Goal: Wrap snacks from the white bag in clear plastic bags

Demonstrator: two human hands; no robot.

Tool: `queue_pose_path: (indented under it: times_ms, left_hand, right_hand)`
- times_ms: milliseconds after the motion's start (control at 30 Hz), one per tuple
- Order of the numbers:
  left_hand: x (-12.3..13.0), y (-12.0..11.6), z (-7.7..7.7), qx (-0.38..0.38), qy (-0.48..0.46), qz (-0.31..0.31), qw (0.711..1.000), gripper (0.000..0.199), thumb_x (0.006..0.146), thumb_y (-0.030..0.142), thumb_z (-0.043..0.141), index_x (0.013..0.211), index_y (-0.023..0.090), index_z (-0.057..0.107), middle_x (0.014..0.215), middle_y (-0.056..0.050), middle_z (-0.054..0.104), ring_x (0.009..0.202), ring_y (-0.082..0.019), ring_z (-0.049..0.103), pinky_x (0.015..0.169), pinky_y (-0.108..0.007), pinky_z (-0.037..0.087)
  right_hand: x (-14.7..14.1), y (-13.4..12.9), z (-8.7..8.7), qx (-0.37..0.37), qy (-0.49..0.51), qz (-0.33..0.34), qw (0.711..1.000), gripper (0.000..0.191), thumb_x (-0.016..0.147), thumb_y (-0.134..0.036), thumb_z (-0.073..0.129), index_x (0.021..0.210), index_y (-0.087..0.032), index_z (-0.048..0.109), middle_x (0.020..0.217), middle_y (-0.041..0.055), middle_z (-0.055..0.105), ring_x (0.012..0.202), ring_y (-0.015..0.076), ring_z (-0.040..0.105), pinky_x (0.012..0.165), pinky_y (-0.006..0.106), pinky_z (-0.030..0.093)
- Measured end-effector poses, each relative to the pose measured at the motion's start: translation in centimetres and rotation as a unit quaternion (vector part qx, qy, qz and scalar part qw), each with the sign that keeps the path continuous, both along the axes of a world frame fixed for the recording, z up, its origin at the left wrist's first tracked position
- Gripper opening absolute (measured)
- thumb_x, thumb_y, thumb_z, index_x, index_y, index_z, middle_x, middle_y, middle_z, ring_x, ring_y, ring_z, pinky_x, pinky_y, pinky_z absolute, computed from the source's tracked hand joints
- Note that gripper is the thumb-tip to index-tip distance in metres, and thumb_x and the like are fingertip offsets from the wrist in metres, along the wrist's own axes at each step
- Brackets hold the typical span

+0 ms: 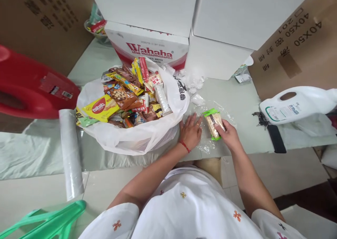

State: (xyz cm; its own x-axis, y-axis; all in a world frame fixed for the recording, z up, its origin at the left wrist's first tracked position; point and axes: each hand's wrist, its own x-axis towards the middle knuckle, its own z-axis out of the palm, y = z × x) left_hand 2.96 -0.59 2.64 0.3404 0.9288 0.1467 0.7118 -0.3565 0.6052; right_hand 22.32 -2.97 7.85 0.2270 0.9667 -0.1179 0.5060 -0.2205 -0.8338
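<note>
My right hand (228,134) grips the lower right side of a snack pack (212,122) with green ends, thumb on top. Under the pack a sheet of clear plastic film (223,112) is spread on the cloth-covered table (250,133). Flat on the film's left part lies my left hand (190,130), fingers spread, with a ring and a red string at the wrist. Just left of it stands a white plastic bag (137,140), open at the top and heaped with wrapped snacks (123,95).
A film roll (71,154) overhangs the front edge, near a red jug (34,84). Behind stand a Wahaba carton (150,45) and crumpled clear bundles (193,82). At the right are a white bottle (295,105), keys (260,119) and a phone (276,139).
</note>
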Motion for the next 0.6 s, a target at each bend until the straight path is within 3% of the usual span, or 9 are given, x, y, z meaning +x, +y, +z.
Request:
queue_pose_path:
  times_ms: [133,233,333,433,533,600]
  left_hand:
    - [-1.0,1.5,-0.6,0.027,-0.048,0.002,0.998,0.061,0.093,0.014,0.044,0.153,0.024,0.041,0.167,-0.01,0.026,0.15,-0.032,0.032,0.12,-0.059,0.03]
    - [-1.8,1.9,-1.1,0.053,-0.08,0.011,0.995,0.066,0.09,0.008,0.041,0.155,0.019,0.036,0.168,-0.011,0.021,0.154,-0.031,0.024,0.123,-0.054,0.031]
    - [-2.9,2.0,-1.4,0.073,-0.06,0.016,0.995,0.069,0.085,0.0,0.039,0.152,0.019,0.041,0.168,-0.008,0.023,0.156,-0.028,0.02,0.125,-0.053,0.029]
    - [-4.5,2.1,-1.8,0.07,-0.007,-0.029,0.997,0.07,0.08,-0.005,0.038,0.144,0.02,0.051,0.166,-0.005,0.03,0.155,-0.025,0.022,0.126,-0.049,0.03]
    - [-6.0,2.6,-2.1,0.055,0.06,-0.092,0.992,0.065,0.081,-0.005,0.036,0.138,0.017,0.055,0.16,-0.008,0.041,0.154,-0.024,0.025,0.126,-0.047,0.031]
    - [-6.4,2.9,-2.2,0.051,0.101,-0.106,0.988,0.058,0.084,-0.003,0.036,0.135,0.012,0.057,0.154,-0.012,0.048,0.154,-0.024,0.026,0.126,-0.047,0.03]
  right_hand:
    - [-0.3,2.5,0.0,0.011,-0.029,0.102,0.994,0.051,0.09,-0.057,0.058,0.126,-0.021,0.065,0.116,0.006,0.073,0.102,0.0258,0.066,0.09,0.036,0.05]
    - [-0.1,4.1,-0.8,-0.007,-0.111,0.164,0.98,0.047,0.093,-0.056,0.053,0.121,-0.021,0.069,0.108,0.0073,0.073,0.098,0.0268,0.064,0.09,0.038,0.048]
    - [0.2,4.3,-1.4,0.025,-0.243,0.154,0.957,0.05,0.09,-0.058,0.056,0.119,-0.018,0.07,0.116,0.0142,0.067,0.107,0.0325,0.056,0.095,0.044,0.044]
    - [0.0,2.0,-0.7,0.125,-0.318,0.107,0.934,0.05,0.093,-0.057,0.055,0.121,-0.017,0.066,0.125,0.0172,0.059,0.114,0.0339,0.049,0.097,0.047,0.041]
    - [-1.2,-2.2,-0.3,0.143,-0.341,0.218,0.903,0.039,0.097,-0.054,0.053,0.109,-0.019,0.067,0.109,0.0133,0.063,0.105,0.0301,0.051,0.09,0.044,0.041]
    - [-2.2,-5.0,-1.3,0.118,-0.348,0.284,0.885,0.036,0.097,-0.051,0.056,0.108,-0.019,0.067,0.105,0.012,0.064,0.1,0.029,0.052,0.085,0.042,0.041]
